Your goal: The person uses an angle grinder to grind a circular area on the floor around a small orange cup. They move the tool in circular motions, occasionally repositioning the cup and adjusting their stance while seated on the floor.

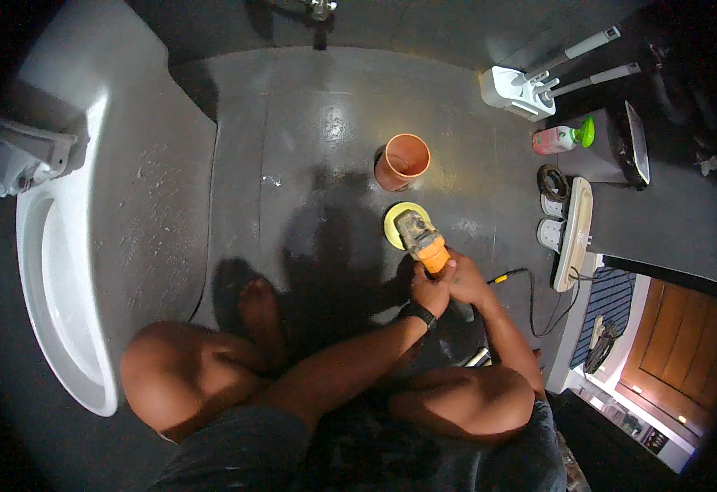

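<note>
An orange-and-grey angle grinder (424,242) is held low over the dark tiled floor (309,205). Its yellow round disc (395,230) faces down, at or close to the tiles; whether it touches them I cannot tell. My left hand (429,293), with a black band at the wrist, is closed around the tool's body. From the other side my right hand (465,280) wraps the same body. An orange-brown plastic bucket (402,161) stands upright just beyond the disc.
A black cord (531,299) with a yellow connector runs right toward a cream power strip (576,234). Near it stand a spray bottle (557,140), a bin (596,148) and a white brush holder (510,92). At left is a white basin (96,328).
</note>
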Action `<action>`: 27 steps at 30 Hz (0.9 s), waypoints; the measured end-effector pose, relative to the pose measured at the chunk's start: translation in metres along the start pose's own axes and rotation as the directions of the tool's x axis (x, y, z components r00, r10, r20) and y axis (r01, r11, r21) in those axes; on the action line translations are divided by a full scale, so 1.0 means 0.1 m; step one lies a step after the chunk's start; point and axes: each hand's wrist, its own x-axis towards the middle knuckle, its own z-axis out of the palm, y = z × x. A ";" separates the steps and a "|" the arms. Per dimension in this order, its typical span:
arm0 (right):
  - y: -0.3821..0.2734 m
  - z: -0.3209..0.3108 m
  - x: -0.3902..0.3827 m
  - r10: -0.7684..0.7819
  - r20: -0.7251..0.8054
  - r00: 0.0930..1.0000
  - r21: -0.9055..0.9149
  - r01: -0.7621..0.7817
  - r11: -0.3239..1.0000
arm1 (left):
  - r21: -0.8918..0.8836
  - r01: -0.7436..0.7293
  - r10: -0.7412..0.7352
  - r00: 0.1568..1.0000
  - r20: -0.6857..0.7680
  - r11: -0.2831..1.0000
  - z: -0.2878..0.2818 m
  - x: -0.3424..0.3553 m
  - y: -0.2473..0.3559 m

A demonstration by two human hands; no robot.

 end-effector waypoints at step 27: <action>-0.19 0.37 0.63 0.000 0.111 0.994 0.075 -0.008 0.997 | 0.087 -0.033 0.041 0.996 -0.085 0.996 -0.43 0.68 -0.15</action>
